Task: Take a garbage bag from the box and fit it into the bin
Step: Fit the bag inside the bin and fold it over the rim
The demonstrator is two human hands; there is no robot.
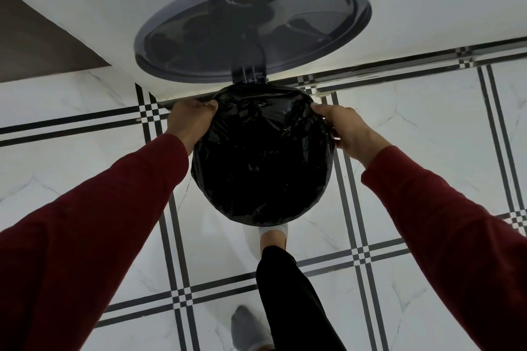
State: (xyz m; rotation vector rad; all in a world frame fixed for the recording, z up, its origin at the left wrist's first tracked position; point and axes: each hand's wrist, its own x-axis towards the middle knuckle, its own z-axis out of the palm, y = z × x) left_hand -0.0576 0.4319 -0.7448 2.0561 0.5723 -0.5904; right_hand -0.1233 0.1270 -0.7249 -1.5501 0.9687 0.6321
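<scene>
I am standing over the bin [328,168] and looking straight down into its round mouth. One black garbage bag [261,159] is lining it, with the bag's edge folded out over the rim all the way round, as far as I can see. The bin's own wall is almost wholly hidden under the plastic.

My left hand [189,120] is gripping the bag's edge at the rim's left side, toward the back, fingers curled round the plastic. My right hand [346,128] is pinching the edge at the matching place on the right. The two hands are lying on opposite sides of the opening, about equally near to it, with the bag's mouth between them and its sack hanging down into the bin, away from me.

The grey lid [253,28] is standing open behind the bin, hinged at the back and leaning toward the wall [85,3]. My foot [273,235] is reaching under the bin's near edge; I judge it is holding down a pedal, though the pedal itself is hidden.

Count: one bin, one bag, one lid, two hands at the rim. The box is not in view.

Judgement: the fitting is nearly complete. What remains turns on drawing the edge evenly down the outside of the rim at both grips.
</scene>
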